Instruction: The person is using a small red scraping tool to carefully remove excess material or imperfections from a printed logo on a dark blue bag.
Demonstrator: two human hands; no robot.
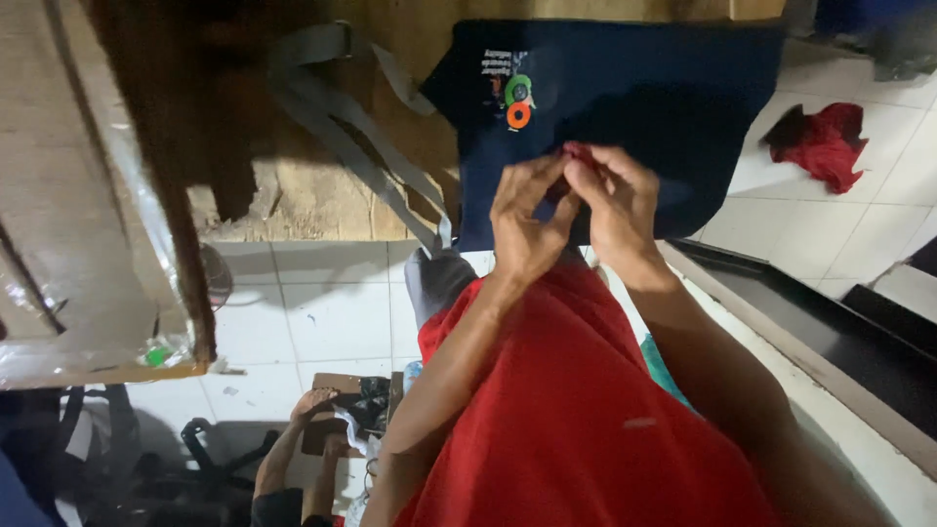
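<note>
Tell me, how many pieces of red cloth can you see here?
2: a large red cloth held at its top edge by both hands, and a crumpled red cloth on the tiled floor. More may be hidden.

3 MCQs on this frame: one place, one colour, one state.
1. Where does the crumpled red cloth lie?
A. on the white floor tiles, upper right
B. on the wooden surface
C. on the navy bag

2. What colour is the big fabric at the wrists?
A. grey
B. red
C. green

3. How are the hands?
A. apart, flat
B. one hidden
C. together, pinching red fabric

A: the crumpled red cloth lies on tile.
B: the big fabric is red.
C: the left hand and right hand meet at its edge, before the navy bag.
</note>
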